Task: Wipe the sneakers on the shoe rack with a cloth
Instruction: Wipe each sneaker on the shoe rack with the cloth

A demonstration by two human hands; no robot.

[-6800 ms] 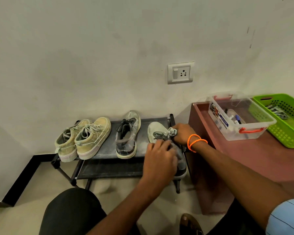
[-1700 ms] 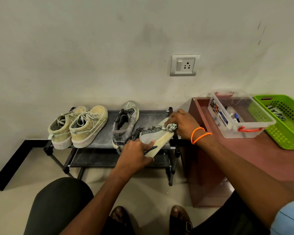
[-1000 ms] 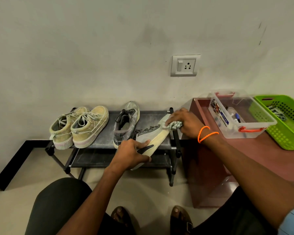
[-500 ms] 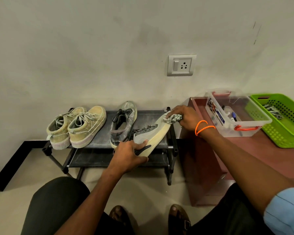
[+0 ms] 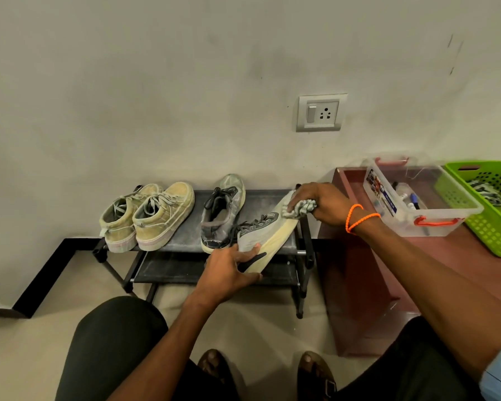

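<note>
A grey sneaker (image 5: 268, 231) with a cream sole is tipped on its side above the right end of the black shoe rack (image 5: 182, 241). My left hand (image 5: 232, 270) grips its heel end. My right hand (image 5: 320, 202), with orange bands on the wrist, presses a crumpled grey-white cloth (image 5: 300, 209) against the toe end. Its grey partner (image 5: 222, 212) stands upright on the rack's top shelf. A pair of pale green sneakers (image 5: 148, 217) stands at the rack's left end.
A low reddish-brown table (image 5: 475, 264) stands right of the rack, bearing a clear plastic box (image 5: 434, 224) with red handles and a green basket (image 5: 495, 235). A wall socket (image 5: 321, 112) is above. My knees and sandalled feet are below, on the beige floor.
Over the last seconds the grey sneaker was lifted off the shelf and tipped on its side. My right hand has slid the cloth along it toward the toe. The left hand's grip stays.
</note>
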